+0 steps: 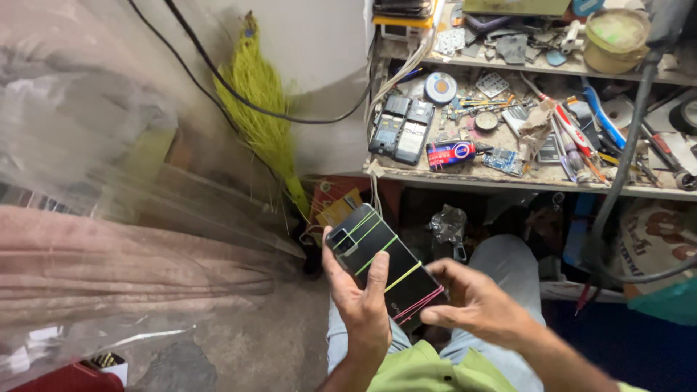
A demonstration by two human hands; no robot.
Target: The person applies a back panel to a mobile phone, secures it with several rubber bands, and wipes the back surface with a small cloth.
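Phone [385,267], dark and wrapped in green, yellow and pink rubber bands [398,279], sits back-up over my lap, gripped along its near edge by my left hand [361,305]. My right hand [475,301] pinches its lower corner; beyond my fingertips stands the cluttered workbench [508,178], a broom [263,109] to their left.

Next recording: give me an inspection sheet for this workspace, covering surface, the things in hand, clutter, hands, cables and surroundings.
Surface: worn workbench shelf ahead, with a second shelf above it.
Things in hand: black phone, back up, bound with green, yellow and pink rubber bands.
Clutter: opened phones, a solder reel, screwdrivers, circuit boards and small parts across the shelf.
Hands: left hand grips the phone from its side; right hand holds its lower end, fingers at the pink bands.
Cables: black cable across the wall; thick grey cable hanging at right.
Surroundings: green broom against the wall, clear plastic sheeting at left.
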